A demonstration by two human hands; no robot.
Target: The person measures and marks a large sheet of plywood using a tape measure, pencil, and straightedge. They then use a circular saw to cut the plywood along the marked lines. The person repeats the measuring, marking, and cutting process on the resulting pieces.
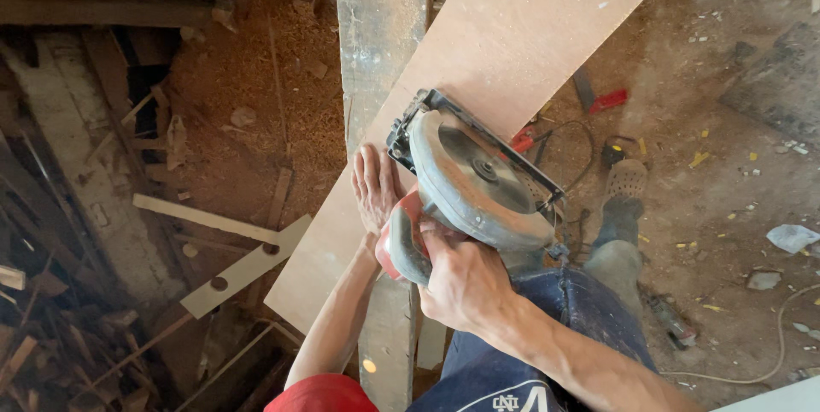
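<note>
A long plywood sheet (495, 62) lies slantwise across an upright-running wooden beam (380, 45), reaching from lower left to upper right. A circular saw (474, 177) sits on the sheet's near part. The left hand (376, 190) rests flat on the sheet, just left of the saw. The right hand (465, 280) grips the saw's handle from behind. Left of the beam lies sawdust (256, 79) and scrap wood (243, 267). Right of the sheet, on the floor (726, 181), lies a cord (752, 369), with the person's foot (623, 186) near the saw.
</note>
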